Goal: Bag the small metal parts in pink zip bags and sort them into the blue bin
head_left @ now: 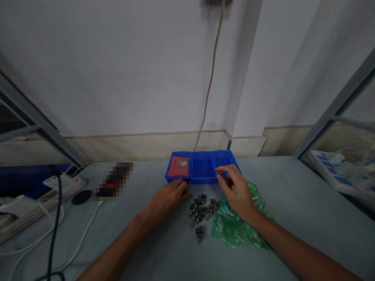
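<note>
Several small dark metal parts [202, 208] lie in a loose pile on the grey table [164, 249]. My left hand [168, 197] rests on the table just left of the pile, fingers curled down near the front of the left blue bin [177, 167]. That bin holds a red bag. My right hand [236, 187] is raised over the green plastic bag [234, 228], with thumb and forefinger pinched on a small metal part at the front edge between the middle blue bin [202, 168] and the right blue bin [225, 159].
A power strip [63, 183] with white and black cables sits at the left, beside a black round object [81, 196]. A beige cable hangs down the wall [209, 89] behind the bins. A tray of packaged items [336, 168] lies at the right.
</note>
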The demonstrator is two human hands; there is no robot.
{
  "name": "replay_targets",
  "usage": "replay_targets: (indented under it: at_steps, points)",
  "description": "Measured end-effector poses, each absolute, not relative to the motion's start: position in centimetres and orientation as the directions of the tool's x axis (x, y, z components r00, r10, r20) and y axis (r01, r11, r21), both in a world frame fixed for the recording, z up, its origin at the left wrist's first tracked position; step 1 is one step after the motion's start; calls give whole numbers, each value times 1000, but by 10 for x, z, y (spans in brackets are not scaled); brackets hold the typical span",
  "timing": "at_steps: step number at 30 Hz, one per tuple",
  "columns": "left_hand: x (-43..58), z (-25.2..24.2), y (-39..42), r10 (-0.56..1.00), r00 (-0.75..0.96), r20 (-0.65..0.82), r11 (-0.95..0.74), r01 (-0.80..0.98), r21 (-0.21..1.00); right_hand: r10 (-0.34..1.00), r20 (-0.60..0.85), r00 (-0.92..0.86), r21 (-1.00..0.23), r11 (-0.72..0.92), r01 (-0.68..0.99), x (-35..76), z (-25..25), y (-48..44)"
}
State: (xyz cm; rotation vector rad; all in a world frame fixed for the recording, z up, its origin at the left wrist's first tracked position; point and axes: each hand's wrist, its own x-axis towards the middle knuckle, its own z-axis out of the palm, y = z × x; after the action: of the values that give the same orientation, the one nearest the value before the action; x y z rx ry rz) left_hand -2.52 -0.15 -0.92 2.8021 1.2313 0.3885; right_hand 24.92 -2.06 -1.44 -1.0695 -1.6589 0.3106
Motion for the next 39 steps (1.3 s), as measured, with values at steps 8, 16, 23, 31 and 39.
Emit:
replay_targets:
  at_steps: [8,16,23,31,39]
  points:
    - [-25,-9,1,762,634,132,-641,708,297,761,649,8,-663,560,496,248,-14,-21]
    - [-22,5,-13,757,632,165,-652,714,257,752,657,54,-672,552,493,247,-14,-20]
    - [-18,15,-19,714,699,24,-650,651,391,812,578,80,-750,490,444,244,-16,-21]
    - [-23,15,-15,714,700,-22,-611,638,468,813,578,64,-747,496,443,244,-18,-22]
    - [-22,7,-13,723,687,75,-657,649,385,817,575,43,-741,497,452,244,-15,-22]
